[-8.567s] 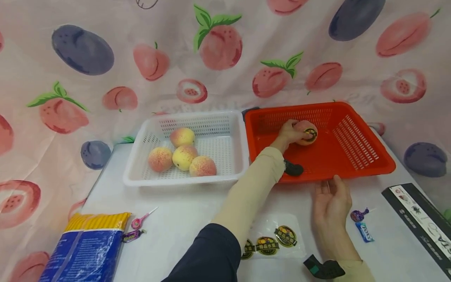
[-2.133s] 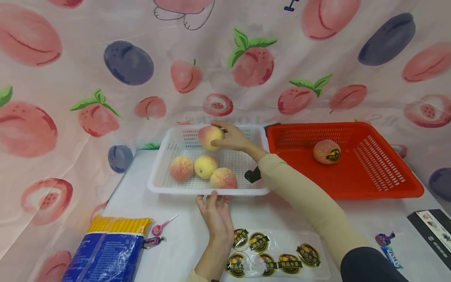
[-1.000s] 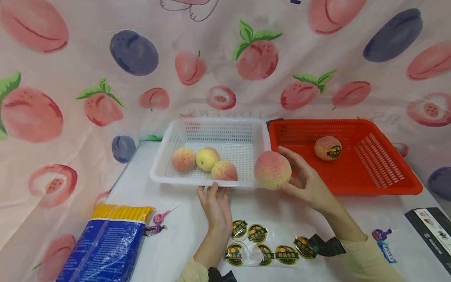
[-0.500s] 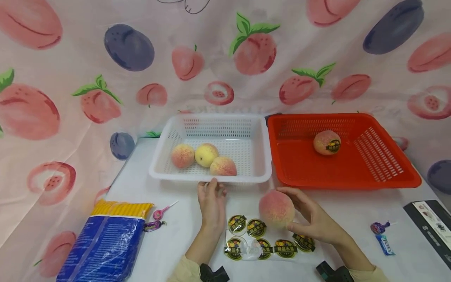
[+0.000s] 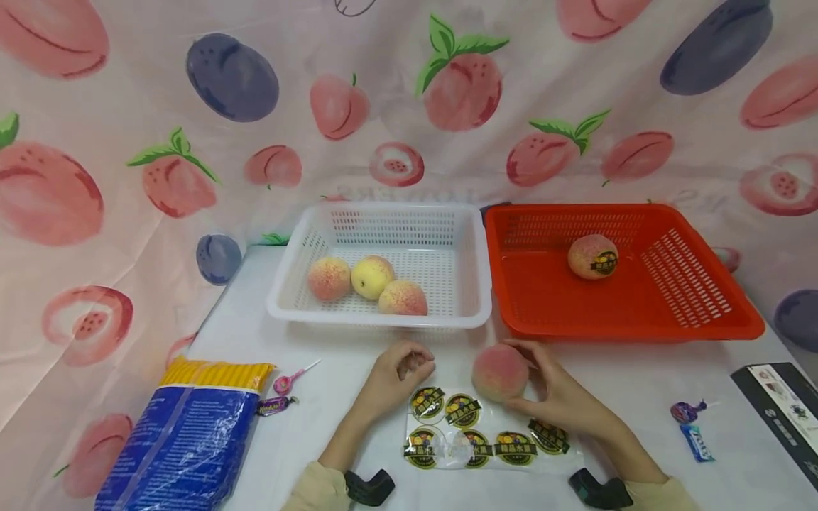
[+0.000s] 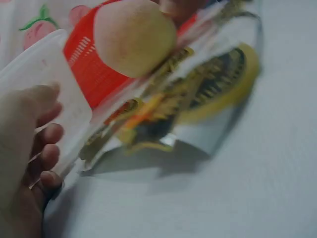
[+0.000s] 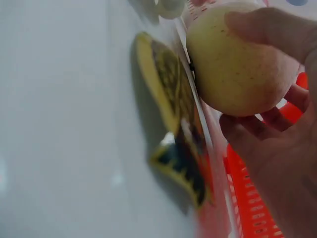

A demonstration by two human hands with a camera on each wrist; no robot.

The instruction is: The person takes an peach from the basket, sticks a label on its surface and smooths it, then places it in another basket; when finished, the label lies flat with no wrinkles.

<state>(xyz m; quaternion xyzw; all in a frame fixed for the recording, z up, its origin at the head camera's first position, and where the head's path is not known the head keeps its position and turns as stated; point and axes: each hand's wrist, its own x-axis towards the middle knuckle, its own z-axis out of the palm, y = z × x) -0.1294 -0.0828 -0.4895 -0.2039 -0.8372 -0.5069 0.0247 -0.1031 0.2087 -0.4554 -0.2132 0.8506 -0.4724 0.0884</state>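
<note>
My right hand (image 5: 562,397) grips a pink and yellow peach (image 5: 500,372) between thumb and fingers, close over the far edge of a clear sticker sheet (image 5: 441,426). In the right wrist view the thumb lies across the peach (image 7: 233,64). Round black and gold stickers (image 5: 463,411) sit on the sheet. To the sheet's left is my left hand (image 5: 393,376), its fingers loosely curled with nothing in them. Three peaches (image 5: 373,277) lie in a white basket (image 5: 377,319). One peach with a sticker (image 5: 593,256) lies in a red basket (image 5: 613,330).
A blue and yellow packet (image 5: 185,433) lies at the left, beside a pink lollipop (image 5: 283,384) and a purple wrapped candy (image 5: 275,405). At the right are a purple lollipop (image 5: 686,411), a blue candy (image 5: 696,443) and a black box (image 5: 780,419).
The stickered peach was let go in the red basket. My right hand took another peach from the white basket to the sheet. My left hand left the white basket's rim and came nearer.
</note>
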